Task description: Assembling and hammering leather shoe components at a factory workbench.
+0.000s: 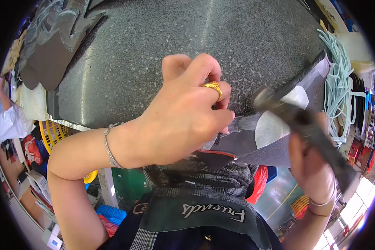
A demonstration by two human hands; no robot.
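Over the near edge of a speckled dark work surface (133, 62), my left hand (179, 116) is closed, its fingers curled and the thumb side pressed at the end of a dark grey shoe-upper piece (241, 143). What exactly its fingertips pinch is hidden behind the hand. Two pale patches, one a large white patch (270, 128), lie on that piece, and a red line runs along its near edge. My right hand (312, 166) grips a hammer (306, 121), tilted with its head toward the left hand and raised above the piece; both are smeared by motion.
Dark cut upper pieces (50, 62) lie stacked at the far left. A bundle of pale blue-green cords (336, 83) hangs at the right edge. Below the surface are a yellow basket (52, 132), a blue basket (111, 213) and a red plastic bag (259, 183). Another person's arm (4, 95) shows far left.
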